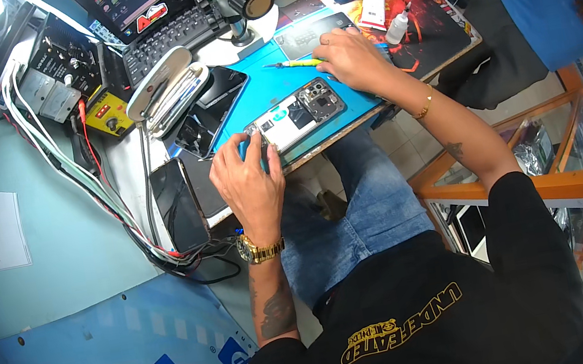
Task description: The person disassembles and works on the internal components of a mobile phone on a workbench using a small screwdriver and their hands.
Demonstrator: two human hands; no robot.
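An opened smartphone (pixel 296 116), its inner parts and camera module bare, lies on the blue work mat (pixel 265 82) near the table's front edge. My left hand (pixel 249 181) grips its left end between thumb and fingers. Beyond the phone, my right hand (pixel 351 56) has curled fingers at the rear end of a yellow pen-shaped tool (pixel 298 63), whose pointed tip faces left. Those fingers partly hide the tool's end. Behind that hand lies a flat grey panel (pixel 306 37), partly covered by it.
Left of the mat are a dark phone (pixel 212 110), an open case with tools (pixel 173 97) and another phone (pixel 180 204). A laptop (pixel 165 49) and microscope stand (pixel 241 34) stand behind. A white tube (pixel 373 2) and small bottle (pixel 397 28) are right. Cables (pixel 71 153) hang left.
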